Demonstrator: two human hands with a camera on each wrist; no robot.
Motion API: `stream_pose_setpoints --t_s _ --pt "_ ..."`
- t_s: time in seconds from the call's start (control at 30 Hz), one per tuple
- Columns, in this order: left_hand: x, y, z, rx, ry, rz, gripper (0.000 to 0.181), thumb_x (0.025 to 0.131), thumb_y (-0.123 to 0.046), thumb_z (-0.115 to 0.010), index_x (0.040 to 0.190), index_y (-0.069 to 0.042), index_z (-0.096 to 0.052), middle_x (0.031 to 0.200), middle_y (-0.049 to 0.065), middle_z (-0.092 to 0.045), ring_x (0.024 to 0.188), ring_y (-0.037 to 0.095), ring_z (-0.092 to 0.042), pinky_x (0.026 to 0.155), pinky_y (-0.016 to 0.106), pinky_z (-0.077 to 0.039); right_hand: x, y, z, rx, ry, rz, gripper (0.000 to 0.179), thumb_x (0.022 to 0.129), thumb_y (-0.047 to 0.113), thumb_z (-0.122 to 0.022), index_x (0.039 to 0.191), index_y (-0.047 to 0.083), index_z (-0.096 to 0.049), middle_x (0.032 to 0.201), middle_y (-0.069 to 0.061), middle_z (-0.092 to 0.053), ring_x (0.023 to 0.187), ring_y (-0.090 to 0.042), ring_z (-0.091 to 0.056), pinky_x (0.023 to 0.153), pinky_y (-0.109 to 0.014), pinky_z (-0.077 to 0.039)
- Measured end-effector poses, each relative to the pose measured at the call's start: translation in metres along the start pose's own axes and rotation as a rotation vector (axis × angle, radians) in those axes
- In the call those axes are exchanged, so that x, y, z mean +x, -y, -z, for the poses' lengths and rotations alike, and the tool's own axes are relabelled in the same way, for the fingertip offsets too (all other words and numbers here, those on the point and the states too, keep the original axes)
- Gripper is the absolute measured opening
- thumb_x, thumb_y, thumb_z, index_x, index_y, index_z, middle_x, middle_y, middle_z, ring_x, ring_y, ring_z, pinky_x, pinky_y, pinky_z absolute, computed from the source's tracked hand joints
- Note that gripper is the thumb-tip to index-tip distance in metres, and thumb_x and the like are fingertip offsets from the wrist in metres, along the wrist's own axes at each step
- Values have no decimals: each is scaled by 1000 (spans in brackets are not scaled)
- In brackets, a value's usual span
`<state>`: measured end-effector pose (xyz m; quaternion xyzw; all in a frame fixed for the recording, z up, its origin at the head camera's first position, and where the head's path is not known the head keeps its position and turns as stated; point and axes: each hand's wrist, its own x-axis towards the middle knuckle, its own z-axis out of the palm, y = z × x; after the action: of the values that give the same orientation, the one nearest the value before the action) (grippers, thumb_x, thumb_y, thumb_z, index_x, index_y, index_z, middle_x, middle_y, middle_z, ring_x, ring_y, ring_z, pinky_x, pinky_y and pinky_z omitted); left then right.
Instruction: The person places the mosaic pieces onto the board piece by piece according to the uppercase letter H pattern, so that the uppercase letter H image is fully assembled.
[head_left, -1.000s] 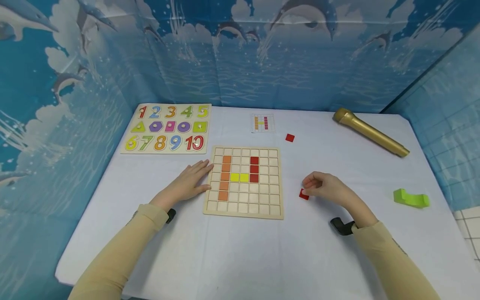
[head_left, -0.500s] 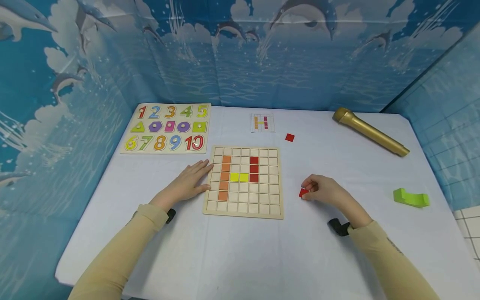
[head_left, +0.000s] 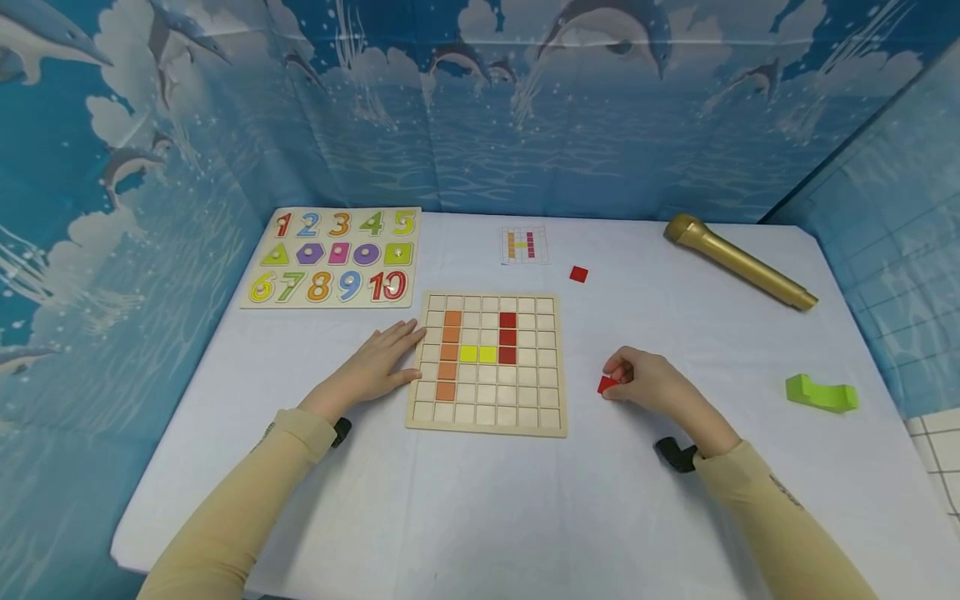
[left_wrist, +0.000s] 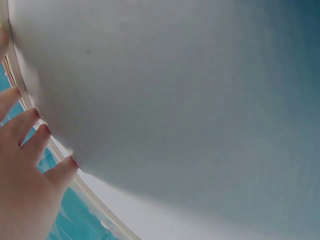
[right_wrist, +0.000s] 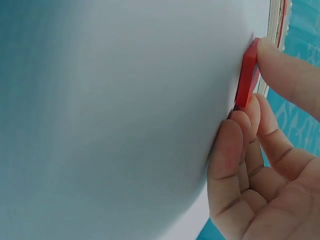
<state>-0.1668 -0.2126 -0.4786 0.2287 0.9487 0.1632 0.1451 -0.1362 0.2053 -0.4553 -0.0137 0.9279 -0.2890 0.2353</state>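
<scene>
A wooden grid board [head_left: 486, 417] lies flat in the middle of the table. It bears a column of several orange tiles [head_left: 450, 352], two yellow tiles [head_left: 477, 355] and a column of three red tiles [head_left: 507, 337]. With fingers spread, my left hand [head_left: 378, 364] rests at the board's left edge; the left wrist view shows its fingertips along the wooden rim. To the right of the board, my right hand [head_left: 648, 382] pinches a red square tile [right_wrist: 247, 75] between thumb and fingers, low at the tabletop. Another loose red tile [head_left: 578, 273] lies beyond the board's upper right corner.
A number and shape puzzle board [head_left: 330, 258] lies at the back left. Behind the grid board is a small pattern card [head_left: 524, 247]. A gold microphone-shaped object [head_left: 738, 262] and a green curved block [head_left: 822, 393] are on the right. Blue curtains border the white table.
My right hand has shifted slightly leftward, its fingers closing on the red tile, which moved a little. The left hand and the board stay as they were.
</scene>
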Motion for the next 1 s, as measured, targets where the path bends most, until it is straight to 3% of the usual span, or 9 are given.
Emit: stream_pose_setpoints --t_s 0.43,0.6,0.77,1.0 --pt "1 3 -2 1 -1 -3 75 95 -39 -64 156 -13 -28 165 12 -20 152 33 -17 123 57 -14 -4 -1 1 29 -3 14 26 83 16 -78 100 4 -62 87 -6 -57 83 -20 -52 70 -27 -44" --pt "1 2 -1 6 4 -1 75 96 -39 -63 157 -14 -28 165 12 -20 153 33 -17 124 56 -14 -1 1 1 65 12 59 23 84 18 -78 98 7 -64 88 -4 -61 82 -19 -54 72 -27 -45" --pt "2 1 0 5 1 0 75 96 -38 -63 156 -13 -28 164 12 -20 152 33 -17 124 56 -15 4 15 -1 115 5 120 21 84 18 -78 94 7 -63 86 -3 -64 80 -18 -56 73 -28 -46" --pt "1 1 -1 4 5 3 75 96 -39 -63 157 -14 -27 165 12 -20 152 33 -17 124 56 -14 18 52 -11 173 -9 173 18 84 18 -78 93 8 -65 85 -4 -66 78 -18 -58 73 -28 -47"
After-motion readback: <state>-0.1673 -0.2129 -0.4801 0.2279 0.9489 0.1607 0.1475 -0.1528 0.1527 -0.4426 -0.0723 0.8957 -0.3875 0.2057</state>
